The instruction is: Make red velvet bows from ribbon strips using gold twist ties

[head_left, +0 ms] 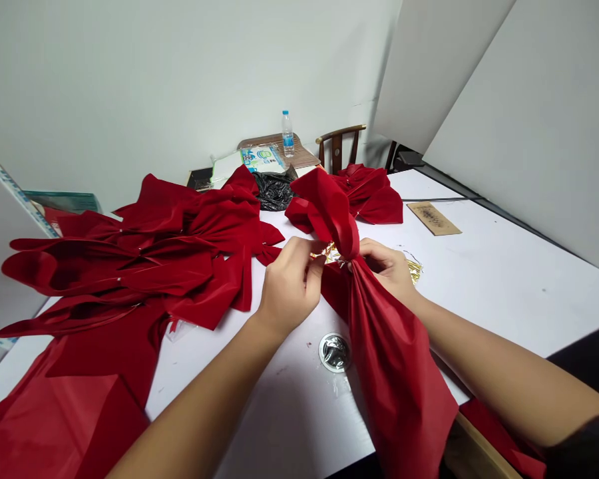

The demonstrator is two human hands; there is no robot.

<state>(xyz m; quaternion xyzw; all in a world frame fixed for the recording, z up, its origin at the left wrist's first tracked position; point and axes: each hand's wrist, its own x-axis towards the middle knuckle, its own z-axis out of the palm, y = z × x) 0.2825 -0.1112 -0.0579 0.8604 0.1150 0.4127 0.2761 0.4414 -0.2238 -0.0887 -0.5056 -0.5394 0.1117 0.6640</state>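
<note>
A red fabric bow (389,346) is gathered tightly at its middle, with a loop standing above the pinch and a long tail hanging over the table's front edge. My right hand (387,266) is closed around the far side of the gather, its fingertips partly hidden by the cloth. Left of the gather, my left hand (292,283) is closed in a pinch; what lies between its thumb and finger is too small to make out. Shiny gold strips (332,253) show behind the bow between my hands, and more gold strips (414,271) lie beside my right hand.
Several red bows (180,246) are piled on the white table (509,293) at left, with another (372,196) at the back. A black plastic bag (274,191), water bottle (287,136), cardboard piece (433,218) and chair (337,152) stand farther off. A round grommet (334,352) sits in the tabletop.
</note>
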